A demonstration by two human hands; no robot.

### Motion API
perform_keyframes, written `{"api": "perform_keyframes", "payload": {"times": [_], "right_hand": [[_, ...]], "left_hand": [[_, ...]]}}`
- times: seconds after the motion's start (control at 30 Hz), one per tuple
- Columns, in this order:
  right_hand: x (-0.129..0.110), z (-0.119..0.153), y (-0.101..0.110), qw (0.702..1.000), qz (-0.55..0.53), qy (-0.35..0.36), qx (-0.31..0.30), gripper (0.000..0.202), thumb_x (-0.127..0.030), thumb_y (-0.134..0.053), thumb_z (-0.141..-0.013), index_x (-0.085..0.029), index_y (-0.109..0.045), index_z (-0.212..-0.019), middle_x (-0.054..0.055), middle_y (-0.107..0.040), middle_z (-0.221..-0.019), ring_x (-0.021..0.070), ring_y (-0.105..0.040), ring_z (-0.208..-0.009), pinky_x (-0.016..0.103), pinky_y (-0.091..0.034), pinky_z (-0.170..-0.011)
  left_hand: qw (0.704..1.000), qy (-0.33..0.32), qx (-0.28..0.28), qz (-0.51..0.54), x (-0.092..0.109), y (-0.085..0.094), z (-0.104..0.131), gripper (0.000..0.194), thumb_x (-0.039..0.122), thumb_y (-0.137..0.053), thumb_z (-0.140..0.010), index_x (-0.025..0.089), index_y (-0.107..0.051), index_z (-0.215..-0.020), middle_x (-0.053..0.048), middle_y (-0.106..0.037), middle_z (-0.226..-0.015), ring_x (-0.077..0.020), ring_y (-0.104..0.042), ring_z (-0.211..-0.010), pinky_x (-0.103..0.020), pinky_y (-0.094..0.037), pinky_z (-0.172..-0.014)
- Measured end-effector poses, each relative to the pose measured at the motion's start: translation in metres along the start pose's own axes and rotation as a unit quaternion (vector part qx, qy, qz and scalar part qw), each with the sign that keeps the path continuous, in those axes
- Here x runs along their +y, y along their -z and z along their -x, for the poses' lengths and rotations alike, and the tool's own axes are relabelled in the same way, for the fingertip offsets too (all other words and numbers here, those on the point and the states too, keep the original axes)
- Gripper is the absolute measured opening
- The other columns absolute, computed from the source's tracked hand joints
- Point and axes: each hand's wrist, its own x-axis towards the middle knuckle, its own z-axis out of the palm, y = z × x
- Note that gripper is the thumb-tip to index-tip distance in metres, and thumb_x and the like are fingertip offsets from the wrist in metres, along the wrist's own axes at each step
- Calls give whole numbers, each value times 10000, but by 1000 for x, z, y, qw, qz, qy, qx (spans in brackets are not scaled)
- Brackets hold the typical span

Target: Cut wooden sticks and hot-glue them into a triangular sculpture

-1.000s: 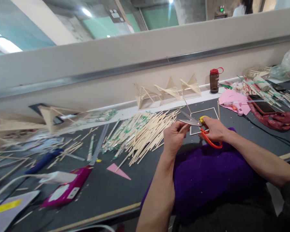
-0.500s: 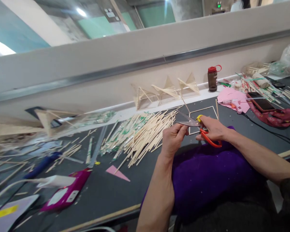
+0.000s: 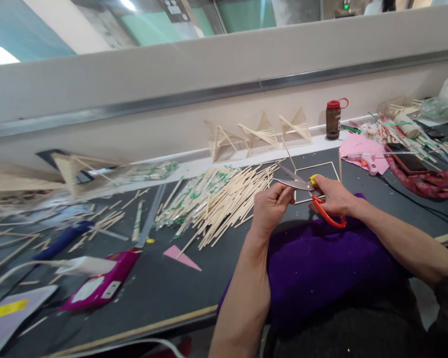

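One pair of orange-handled scissors right of frame centre, opened, tips left, gripped in the right hand. Left hand: thumb and fingertips pinched together by the lower blade; can't tell what's between. Risk: nicked fingertip if one strays into the cut. Square stick frame behind, partly hidden by hands.

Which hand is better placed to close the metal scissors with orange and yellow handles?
Likely the right hand: it holds the scissors by the handles, blades apart. The left hand, pinched, is by the blades.
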Motion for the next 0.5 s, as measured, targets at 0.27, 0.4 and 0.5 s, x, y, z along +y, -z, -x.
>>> {"api": "perform_keyframes", "payload": {"times": [0.27, 0.4, 0.5], "right_hand": [[2, -4, -4, 1000, 8, -21, 9, 253, -305, -634, -793, -194, -570, -1011, 30, -660, -845, 180, -547, -719, 272, -358, -653], [8, -9, -8, 997, 16, -51, 59, 80, -290, -558, -853, -221, -533, -823, 12, -612, -717, 163, -504, -648, 263, -339, -629], [15, -10, -10, 994, -4, -31, 103, 124, -313, -570, -844, -230, -503, -779, -6, -586, -688, 152, -486, -628, 257, -332, -624]], "left_hand": [[998, 39, 30, 44, -8, -4, -3, 270, 449, -719, -805, 199, -686, -709, 26, -618, -552, -82, -428, -452, -224, -361, -471], [998, 35, 38, 23, -9, -3, -4, 195, 377, -691, -803, 194, -695, -736, 24, -655, -584, -82, -462, -466, -219, -390, -502], [998, 47, 39, 26, -10, -3, -5, 210, 396, -683, -806, 191, -708, -764, 23, -667, -591, -82, -457, -454, -218, -388, -493]]}}
